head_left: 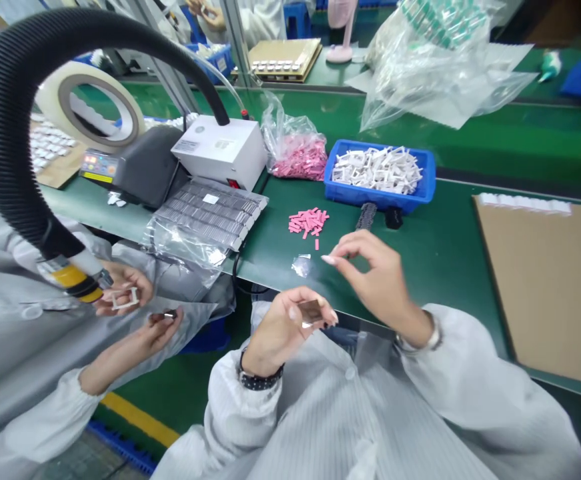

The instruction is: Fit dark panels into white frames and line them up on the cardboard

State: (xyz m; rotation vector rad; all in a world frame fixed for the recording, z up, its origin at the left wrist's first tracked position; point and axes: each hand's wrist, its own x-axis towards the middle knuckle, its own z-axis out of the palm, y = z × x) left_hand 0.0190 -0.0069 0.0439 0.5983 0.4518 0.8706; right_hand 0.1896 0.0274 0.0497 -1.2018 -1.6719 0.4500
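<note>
My left hand [285,327] is closed around a small flat square piece with a brown, shiny face [311,311], held in front of my body near the table edge. Raised over the bench, my right hand [375,273] has its thumb and index finger pressed together. Whether anything tiny sits between those fingertips is too small to tell. Just beyond them lies a single pink strip [317,245], close to a loose pile of pink strips [308,222]. A scrap of clear film [301,265] rests on the green table [270,233] between my hands.
Behind the pile stand a bag of pink strips [300,157] and a blue bin [330,190] of white plastic frames. A brown board [545,280] lies at right. On the left, a co-worker's hands [140,340] hold small parts beneath a black hose [0,100].
</note>
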